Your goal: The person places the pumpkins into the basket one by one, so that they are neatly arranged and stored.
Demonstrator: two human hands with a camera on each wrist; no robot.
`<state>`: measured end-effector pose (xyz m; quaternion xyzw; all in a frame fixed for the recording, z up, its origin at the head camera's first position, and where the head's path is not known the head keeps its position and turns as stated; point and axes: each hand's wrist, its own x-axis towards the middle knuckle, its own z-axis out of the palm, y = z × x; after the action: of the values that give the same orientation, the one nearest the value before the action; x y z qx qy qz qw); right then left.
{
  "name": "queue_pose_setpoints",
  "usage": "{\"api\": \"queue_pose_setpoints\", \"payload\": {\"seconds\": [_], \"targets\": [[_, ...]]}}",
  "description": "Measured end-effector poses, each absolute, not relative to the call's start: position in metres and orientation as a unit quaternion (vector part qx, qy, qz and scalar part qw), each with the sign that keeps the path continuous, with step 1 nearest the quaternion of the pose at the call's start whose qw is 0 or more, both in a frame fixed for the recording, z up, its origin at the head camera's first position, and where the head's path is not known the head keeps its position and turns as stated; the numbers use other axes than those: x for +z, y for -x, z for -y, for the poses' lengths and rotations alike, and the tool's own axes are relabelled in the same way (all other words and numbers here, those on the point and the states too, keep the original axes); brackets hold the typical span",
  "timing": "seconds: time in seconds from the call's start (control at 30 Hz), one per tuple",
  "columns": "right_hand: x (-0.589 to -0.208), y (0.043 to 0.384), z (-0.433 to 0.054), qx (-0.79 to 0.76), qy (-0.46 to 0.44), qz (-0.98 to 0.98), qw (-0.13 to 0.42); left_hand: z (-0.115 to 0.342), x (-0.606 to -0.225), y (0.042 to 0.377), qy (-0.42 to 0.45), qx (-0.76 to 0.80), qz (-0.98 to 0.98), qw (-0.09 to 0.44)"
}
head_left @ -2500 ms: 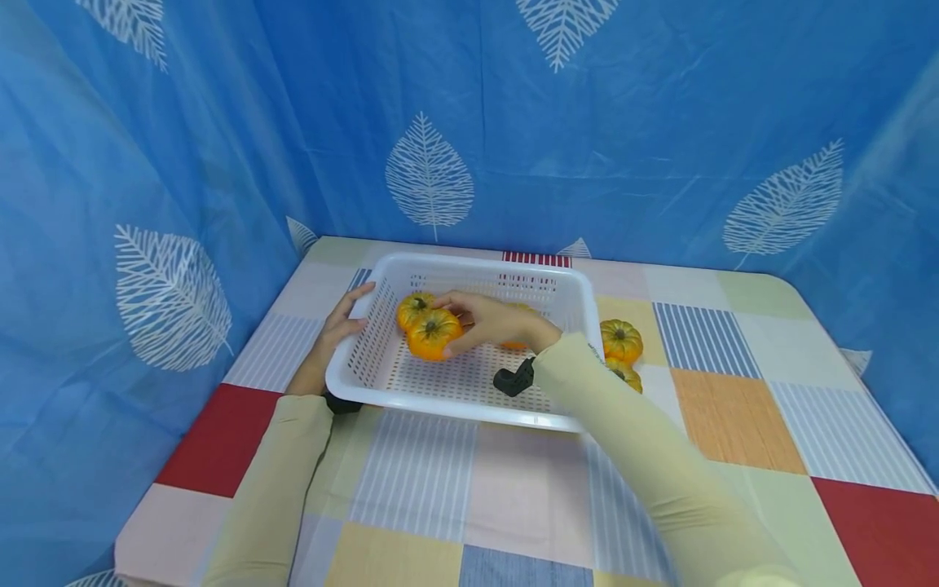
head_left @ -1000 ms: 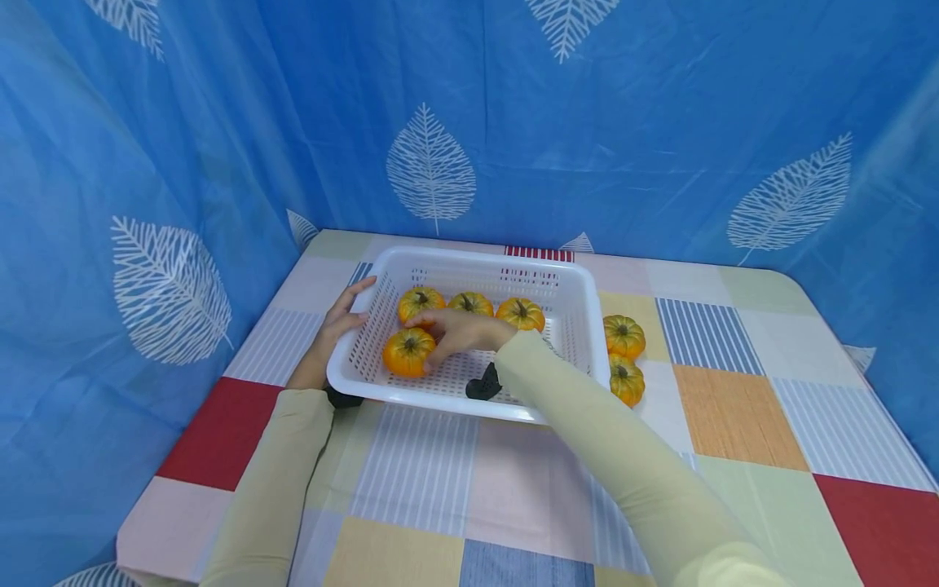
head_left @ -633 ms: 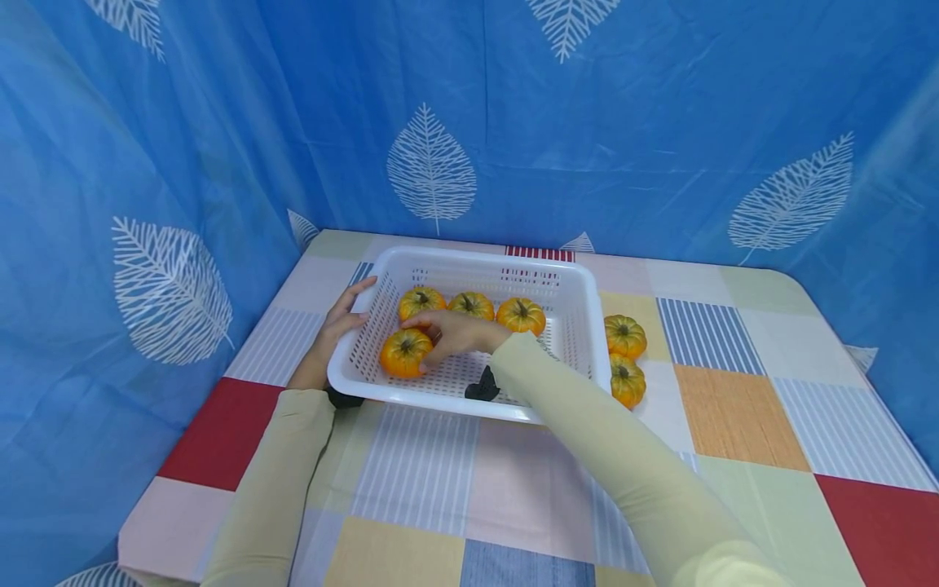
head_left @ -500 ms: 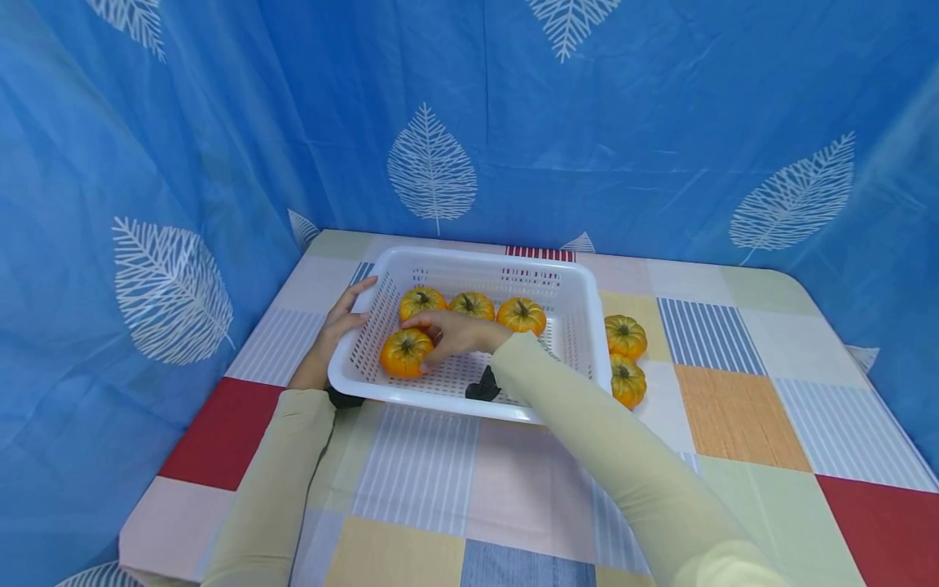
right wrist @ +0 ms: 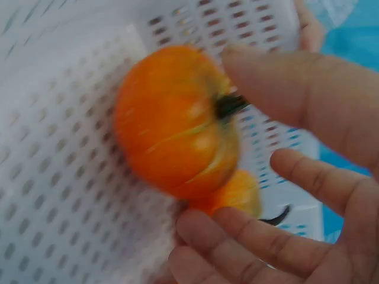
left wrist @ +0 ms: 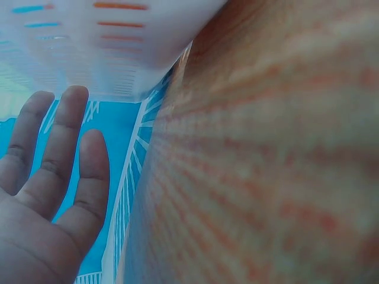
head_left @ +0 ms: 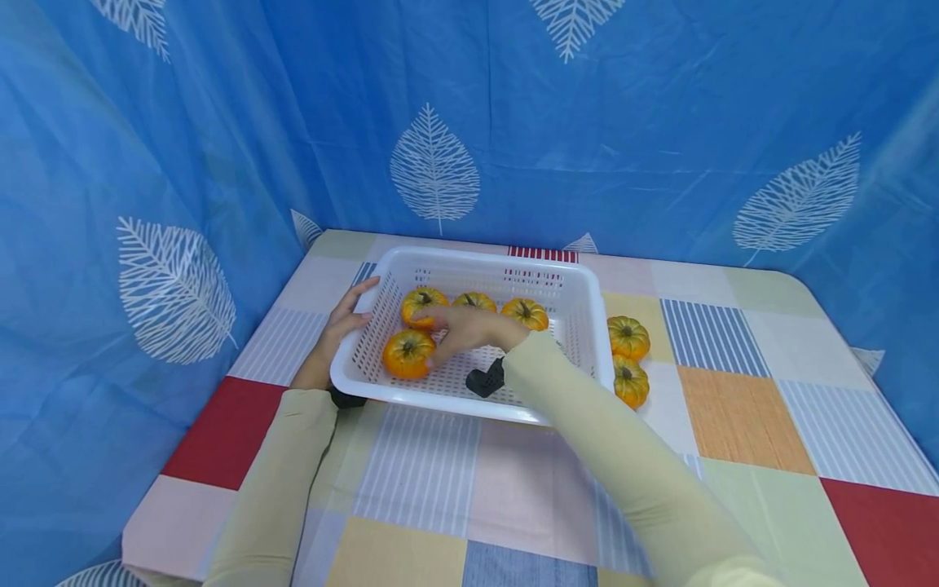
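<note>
A white perforated plastic basket (head_left: 440, 407) stands on the table with several small orange pumpkins inside. My right hand (head_left: 469, 328) hovers over its left half, thumb and fingers spread. Closest to it is the front-left pumpkin (head_left: 407, 354); in the right wrist view a gap shows between my fingers and this pumpkin (right wrist: 174, 124). Behind lie a back-left pumpkin (head_left: 418, 302), a middle one (head_left: 475, 301), partly hidden by my hand, and a right one (head_left: 526, 313). My left hand (head_left: 339, 328) lies along the basket's left side, fingers extended; contact is unclear.
Two more pumpkins sit on the table right of the basket, a rear one (head_left: 628, 337) and a front one (head_left: 631, 381). A patchwork tablecloth (head_left: 543, 489) covers the table. A blue curtain (head_left: 587, 147) with white leaves hangs behind and at the sides.
The right hand carried a pumpkin towards the basket's front-left corner and set it down there. Its fingers have since loosened and drawn off it. The left hand stays by the basket's left side.
</note>
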<state>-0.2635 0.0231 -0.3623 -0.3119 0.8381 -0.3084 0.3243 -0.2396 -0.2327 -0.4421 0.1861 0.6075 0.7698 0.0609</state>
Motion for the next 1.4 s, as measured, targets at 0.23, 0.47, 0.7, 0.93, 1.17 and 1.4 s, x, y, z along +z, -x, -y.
{"api": "queue_pose_setpoints", "payload": {"seconds": [0.23,0.47,0.7,0.93,1.17,1.4], "targets": [[-0.346,0.255,-0.027,-0.319,0.338,-0.837,0.289,0.233,-0.441,0.239,-0.182,0.762,-0.618,0.061],[-0.330,0.243,-0.040,-0.353,0.373,-0.821,0.251,0.231,-0.440,0.239,-0.176,0.760,-0.623,0.061],[-0.317,0.233,-0.060,-0.446,0.392,-0.768,0.242,0.231,-0.439,0.238,-0.170,0.758,-0.626,0.064],[-0.308,0.223,-0.086,-0.458,0.406,-0.766,0.194,0.232,-0.440,0.238,-0.180,0.767,-0.613,0.065],[-0.302,0.212,-0.115,-0.470,0.411,-0.768,0.145,0.232,-0.439,0.238,-0.173,0.756,-0.628,0.060],[-0.298,0.201,-0.139,-0.475,0.386,-0.782,0.120,0.230,-0.438,0.236,-0.167,0.754,-0.632,0.059]]}}
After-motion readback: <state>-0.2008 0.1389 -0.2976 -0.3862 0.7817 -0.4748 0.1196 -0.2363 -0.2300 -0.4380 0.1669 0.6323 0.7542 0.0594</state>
